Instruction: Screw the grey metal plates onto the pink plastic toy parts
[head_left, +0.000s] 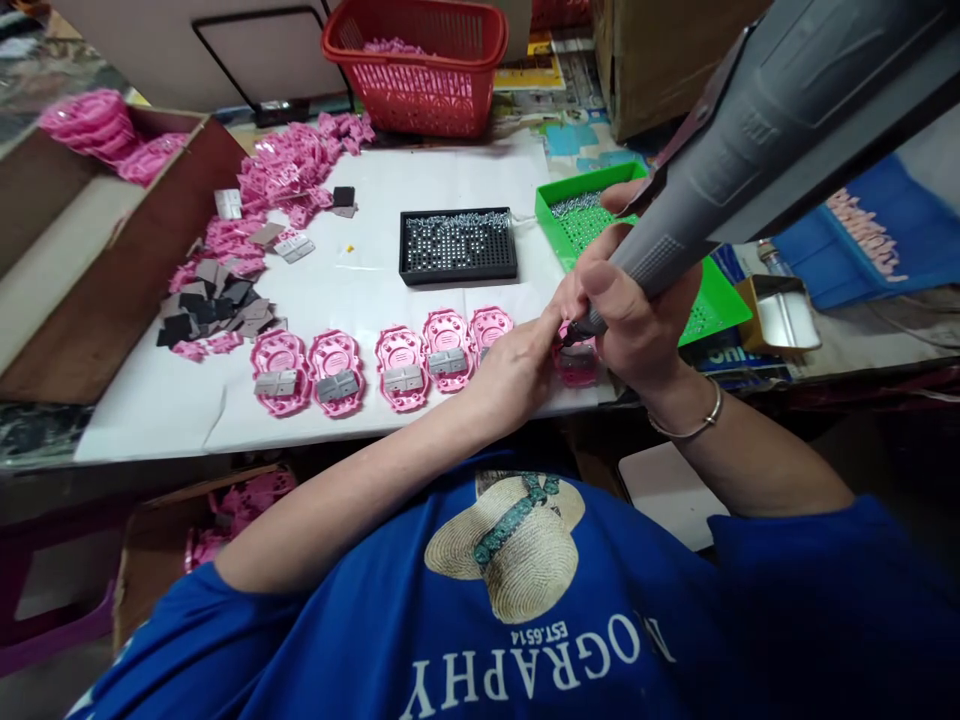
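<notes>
A large grey electric screwdriver (667,230) slants down from the upper right, with my right hand (637,310) wrapped round its lower end. Its tip reaches a pink plastic casing (577,372) that carries a grey plate. My left hand (525,360) has its fingers closed at the upper left edge of this casing, beside the tip; the fingertips are partly hidden. Left of it lies a row of similar pink casings (337,358) with grey plates across them, one partly behind my left hand. A black screw tray (459,268) full of small screws lies beyond the row.
A green perforated tray (716,310) with screws lies beyond my right hand. Heaped pink parts (289,170) and dark and grey plates (214,300) lie at left, beside a wooden box (97,290). A red basket (420,90) stands behind; a blue tray (840,240) is at right.
</notes>
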